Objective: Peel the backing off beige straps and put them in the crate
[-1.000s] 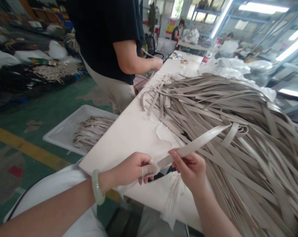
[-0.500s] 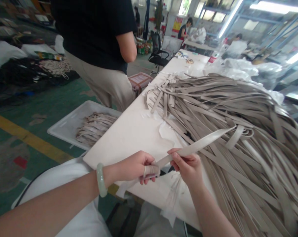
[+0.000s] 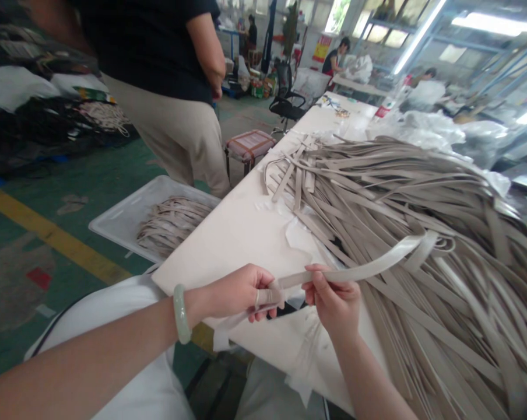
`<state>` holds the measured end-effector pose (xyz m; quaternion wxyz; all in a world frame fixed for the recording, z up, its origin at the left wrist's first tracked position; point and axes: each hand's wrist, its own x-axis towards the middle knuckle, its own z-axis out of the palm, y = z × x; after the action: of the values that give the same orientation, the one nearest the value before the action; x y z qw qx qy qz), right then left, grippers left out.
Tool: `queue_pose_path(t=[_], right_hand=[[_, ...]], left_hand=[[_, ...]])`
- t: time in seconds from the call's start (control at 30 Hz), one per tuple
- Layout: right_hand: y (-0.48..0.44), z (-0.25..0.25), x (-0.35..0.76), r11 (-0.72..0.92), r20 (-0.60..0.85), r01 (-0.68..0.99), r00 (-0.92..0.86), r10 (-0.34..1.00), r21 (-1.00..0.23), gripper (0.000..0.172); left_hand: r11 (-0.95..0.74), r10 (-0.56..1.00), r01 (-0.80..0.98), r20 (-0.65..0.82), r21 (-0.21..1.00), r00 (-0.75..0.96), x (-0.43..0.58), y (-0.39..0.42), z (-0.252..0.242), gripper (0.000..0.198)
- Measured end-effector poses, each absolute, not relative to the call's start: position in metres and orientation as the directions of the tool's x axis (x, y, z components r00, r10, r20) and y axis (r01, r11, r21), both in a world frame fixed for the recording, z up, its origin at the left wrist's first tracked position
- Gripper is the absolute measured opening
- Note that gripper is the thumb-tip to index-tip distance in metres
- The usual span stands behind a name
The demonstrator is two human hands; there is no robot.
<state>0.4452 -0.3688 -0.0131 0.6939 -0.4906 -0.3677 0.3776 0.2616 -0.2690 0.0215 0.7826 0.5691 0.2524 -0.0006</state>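
A long flat grey-beige strap (image 3: 372, 265) runs from the big pile of straps (image 3: 421, 192) to both my hands above the table corner. My left hand (image 3: 259, 291), with a pale green bangle at the wrist, is closed on its near end, where the strap loops round the fingers. A thin pale strip (image 3: 232, 321) trails from under that hand. Farther along, my right hand (image 3: 333, 294) pinches the same strap between thumb and fingers. What lies inside my left palm is hidden.
The white table (image 3: 241, 233) has torn white film (image 3: 302, 373) by its near edge. On the left stands a white bin (image 3: 119, 213) of more straps. A person in a dark top (image 3: 145, 52) stands beyond it. Plastic bags (image 3: 434, 125) lie behind the pile.
The strap beyond my right hand now sags in a curve and sits lower than before. The standing person has shifted left, and the arm hangs lower. My hands keep their hold.
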Motion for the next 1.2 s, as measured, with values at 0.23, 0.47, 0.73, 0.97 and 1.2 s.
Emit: queue_pose_path(t=[0.23, 0.47, 0.73, 0.97, 1.2], right_hand=[[-0.369, -0.008, 0.444, 0.278, 0.153, -0.18, 0.506, 0.849, -0.944, 0.014], [-0.375, -0.008, 0.434, 0.345, 0.208, -0.115, 0.609, 0.765, -0.932, 0.014], [-0.375, -0.004, 0.434, 0.402, 0.257, -0.064, 0.675, 0.692, -0.913, 0.012], [-0.376, -0.002, 0.426, 0.396, 0.323, 0.041, 0.657, 0.681, -0.918, 0.012], [-0.377, -0.001, 0.427, 0.335, 0.249, -0.053, 0.564, 0.788, -0.941, 0.014]], left_hand=[[0.35, 0.279, 0.263, -0.368, 0.899, 0.887, 0.262, -0.267, 0.021, 0.028], [0.398, 0.353, 0.152, -0.304, 0.905, 0.885, 0.264, -0.27, 0.018, 0.051], [0.426, 0.383, 0.067, -0.247, 0.902, 0.89, 0.265, -0.27, 0.009, 0.051], [0.407, 0.403, 0.071, -0.249, 0.911, 0.881, 0.265, -0.271, 0.01, 0.052], [0.416, 0.42, 0.079, -0.269, 0.906, 0.867, 0.265, -0.271, 0.011, 0.053]])
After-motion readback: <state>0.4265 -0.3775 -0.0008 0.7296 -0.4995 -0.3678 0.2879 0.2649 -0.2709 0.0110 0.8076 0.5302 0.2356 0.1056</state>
